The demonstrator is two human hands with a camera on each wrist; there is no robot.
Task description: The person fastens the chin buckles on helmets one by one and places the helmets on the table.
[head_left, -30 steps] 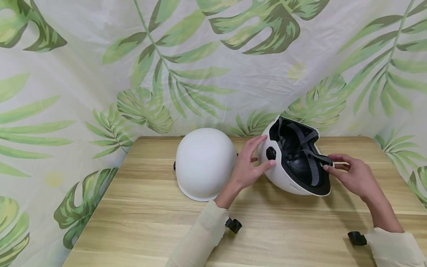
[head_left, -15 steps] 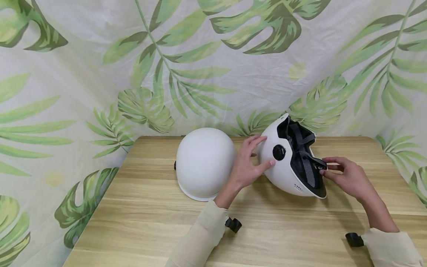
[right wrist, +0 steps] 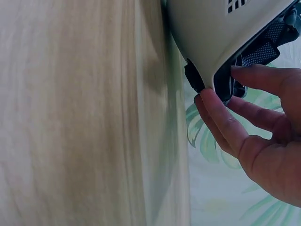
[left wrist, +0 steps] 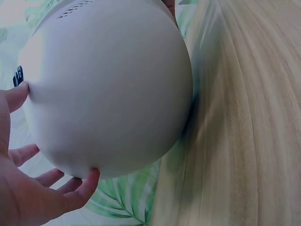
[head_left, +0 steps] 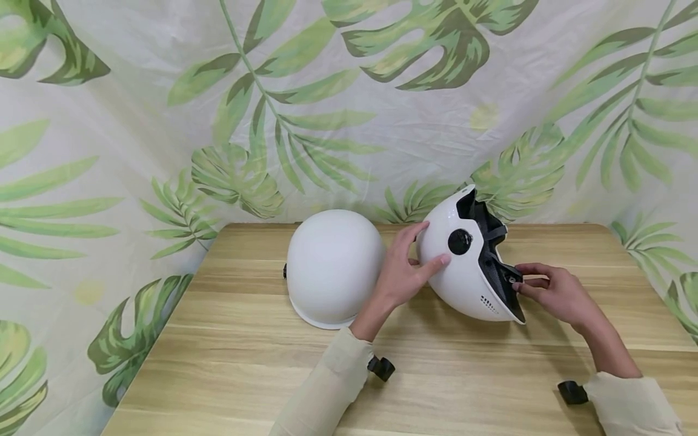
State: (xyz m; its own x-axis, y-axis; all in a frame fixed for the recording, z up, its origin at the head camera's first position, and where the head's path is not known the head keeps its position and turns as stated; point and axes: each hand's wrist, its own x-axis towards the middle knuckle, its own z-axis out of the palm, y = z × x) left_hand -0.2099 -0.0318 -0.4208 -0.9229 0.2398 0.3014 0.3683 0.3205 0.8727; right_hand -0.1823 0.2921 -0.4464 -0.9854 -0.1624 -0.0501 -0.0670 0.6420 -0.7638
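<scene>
A white helmet (head_left: 452,278) lies tilted on its side at the right of the table, its black-lined opening turned rightward and a round black knob (head_left: 460,241) on the near side. My left hand (head_left: 400,266) holds its crown with thumb and fingers spread; in the left wrist view the thumb touches near the knob and the fingertips curve onto the smooth shell (left wrist: 113,89). At the opening, my right hand (head_left: 553,293) pinches the rim; in the right wrist view its thumb is on the inner side, fingers outside. Grey straps (right wrist: 261,54) show inside.
A second white helmet (head_left: 335,266) sits dome up just left of my left hand. Both stand towards the back of a wood-grain table (head_left: 229,363). Behind hangs a leaf-patterned cloth (head_left: 327,121). A black wrist camera (head_left: 382,367) sits at the left sleeve.
The held helmet has rolled so its opening turns away to the right and more of its shell and knob face me. My right hand moved left with the rim; my left hand stayed nearly still.
</scene>
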